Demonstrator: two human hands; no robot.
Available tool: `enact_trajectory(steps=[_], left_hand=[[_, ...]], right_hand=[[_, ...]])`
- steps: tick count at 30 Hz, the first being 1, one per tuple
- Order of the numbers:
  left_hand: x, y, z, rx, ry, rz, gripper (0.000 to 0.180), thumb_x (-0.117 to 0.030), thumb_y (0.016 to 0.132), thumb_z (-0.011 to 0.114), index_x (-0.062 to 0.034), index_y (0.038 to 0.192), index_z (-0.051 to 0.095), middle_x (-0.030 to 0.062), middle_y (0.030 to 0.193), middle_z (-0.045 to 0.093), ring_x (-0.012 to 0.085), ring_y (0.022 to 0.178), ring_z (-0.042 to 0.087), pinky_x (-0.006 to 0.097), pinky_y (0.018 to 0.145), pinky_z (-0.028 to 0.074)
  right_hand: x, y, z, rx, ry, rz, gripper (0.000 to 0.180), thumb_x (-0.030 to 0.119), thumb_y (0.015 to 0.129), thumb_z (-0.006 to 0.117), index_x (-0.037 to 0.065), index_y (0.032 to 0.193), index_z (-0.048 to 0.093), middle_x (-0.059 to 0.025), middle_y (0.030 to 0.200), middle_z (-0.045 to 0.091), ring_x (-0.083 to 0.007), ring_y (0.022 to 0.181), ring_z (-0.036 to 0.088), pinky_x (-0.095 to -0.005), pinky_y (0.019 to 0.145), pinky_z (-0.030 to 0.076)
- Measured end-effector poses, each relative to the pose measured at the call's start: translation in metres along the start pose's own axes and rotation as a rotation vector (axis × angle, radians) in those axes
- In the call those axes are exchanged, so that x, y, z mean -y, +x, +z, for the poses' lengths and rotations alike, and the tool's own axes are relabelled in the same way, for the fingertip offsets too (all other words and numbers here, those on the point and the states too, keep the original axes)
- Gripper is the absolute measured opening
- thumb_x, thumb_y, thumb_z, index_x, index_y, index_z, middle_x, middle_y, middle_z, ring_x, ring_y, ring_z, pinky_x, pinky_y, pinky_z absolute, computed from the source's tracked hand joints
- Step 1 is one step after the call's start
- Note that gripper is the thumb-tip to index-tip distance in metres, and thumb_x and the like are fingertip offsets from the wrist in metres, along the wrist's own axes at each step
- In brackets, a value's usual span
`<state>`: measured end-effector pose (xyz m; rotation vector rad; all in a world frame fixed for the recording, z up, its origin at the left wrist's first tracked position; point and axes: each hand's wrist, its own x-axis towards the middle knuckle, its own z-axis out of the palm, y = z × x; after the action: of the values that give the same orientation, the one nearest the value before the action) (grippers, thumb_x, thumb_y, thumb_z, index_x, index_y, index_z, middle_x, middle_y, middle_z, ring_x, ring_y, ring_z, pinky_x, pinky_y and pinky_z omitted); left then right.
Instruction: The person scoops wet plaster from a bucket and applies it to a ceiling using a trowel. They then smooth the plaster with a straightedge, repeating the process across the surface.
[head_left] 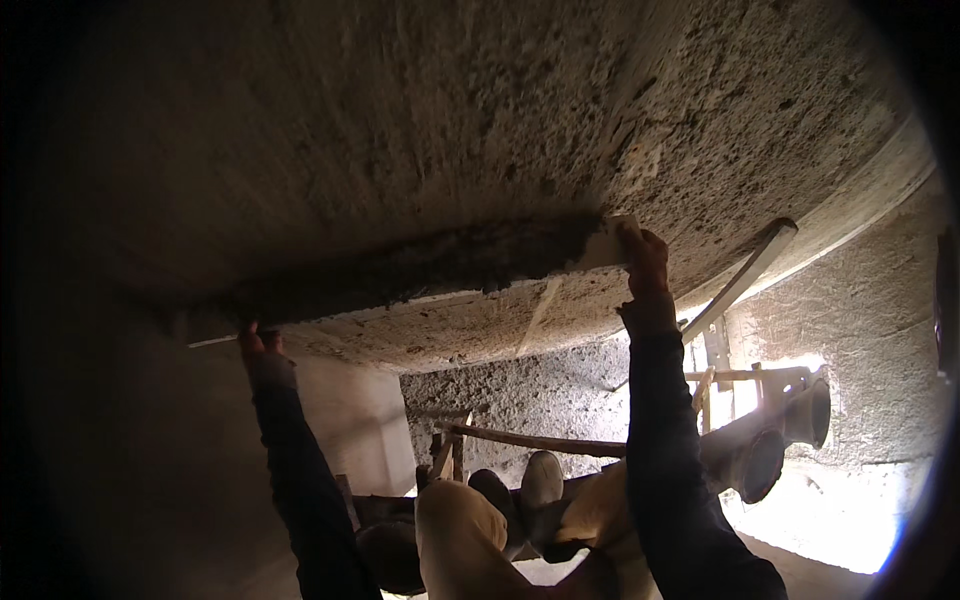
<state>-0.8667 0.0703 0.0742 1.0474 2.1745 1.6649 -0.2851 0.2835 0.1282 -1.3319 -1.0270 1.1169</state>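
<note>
A long pale straightedge [605, 246] lies across the rough plastered wall [500, 120], slightly higher at its right end. Dark wet mortar [440, 264] is heaped along most of its length. My right hand [646, 262] is closed around the straightedge's bare right end. Near the other end, in deep shadow, my left hand [262, 342] grips the lower edge; part of its fingers is hidden behind the board. Both arms, in dark sleeves, reach up and forward.
A wooden batten [745, 275] slants at the right beside the wall. Below run a wooden pole [540, 440] and other scaffold timbers. My shoes [542, 480] stand among them. Round dark vessels [764, 466] sit at the lower right, near bright glare.
</note>
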Motion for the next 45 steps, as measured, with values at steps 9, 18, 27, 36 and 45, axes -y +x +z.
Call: enact_trajectory(steps=[9, 18, 27, 36, 45], left_hand=[[-0.113, 0.046, -0.056, 0.024, 0.021, 0.007, 0.043, -0.001, 0.082, 0.056, -0.0038, 0.122, 0.042, 0.0076, 0.115, 0.045, 0.0164, 0.103, 0.046, 0.03, 0.085, 0.042], [-0.232, 0.091, -0.119, 0.025, 0.086, 0.119, 0.042, -0.002, 0.082, 0.057, -0.0046, 0.121, 0.044, 0.0073, 0.117, 0.045, 0.0173, 0.102, 0.047, 0.032, 0.086, 0.044], [-0.402, 0.122, -0.155, -0.037, 0.267, 0.143, 0.04, -0.007, 0.075, 0.061, -0.0022, 0.113, 0.05, 0.0123, 0.111, 0.051, 0.0232, 0.105, 0.049, 0.034, 0.09, 0.041], [-0.483, 0.182, -0.216, -0.137, 0.052, 0.413, 0.039, -0.023, 0.079, 0.062, -0.0029, 0.111, 0.053, 0.0068, 0.098, 0.053, 0.0152, 0.08, 0.053, 0.03, 0.069, 0.046], [-0.52, 0.104, -0.22, -0.145, -0.95, -0.387, 0.022, -0.007, 0.08, 0.059, -0.0029, 0.101, 0.056, 0.0081, 0.097, 0.06, 0.0197, 0.085, 0.059, 0.031, 0.075, 0.051]], right_hand=[[0.142, -0.01, 0.007, -0.012, 0.093, -0.031, 0.036, 0.03, 0.08, 0.064, -0.004, 0.091, 0.062, -0.0039, 0.076, 0.059, -0.0103, 0.065, 0.051, -0.0269, 0.059, 0.041], [0.303, -0.01, 0.002, 0.002, -0.032, 0.026, 0.033, 0.03, 0.08, 0.065, -0.002, 0.087, 0.063, -0.0028, 0.073, 0.058, -0.0087, 0.063, 0.049, -0.0258, 0.056, 0.039], [0.424, -0.011, -0.009, -0.009, 0.033, 0.009, 0.029, 0.028, 0.084, 0.061, 0.0, 0.085, 0.064, -0.0043, 0.074, 0.061, -0.0114, 0.062, 0.051, -0.0288, 0.053, 0.04], [0.578, -0.048, 0.011, 0.127, -0.777, -0.37, 0.029, 0.019, 0.089, 0.051, 0.003, 0.112, 0.058, -0.0139, 0.089, 0.062, -0.0222, 0.078, 0.058, -0.0337, 0.068, 0.046], [0.612, -0.065, -0.093, 0.204, -1.175, -1.071, 0.044, 0.03, 0.092, 0.045, 0.003, 0.126, 0.047, -0.0178, 0.122, 0.052, -0.0303, 0.116, 0.049, -0.0394, 0.095, 0.04]])
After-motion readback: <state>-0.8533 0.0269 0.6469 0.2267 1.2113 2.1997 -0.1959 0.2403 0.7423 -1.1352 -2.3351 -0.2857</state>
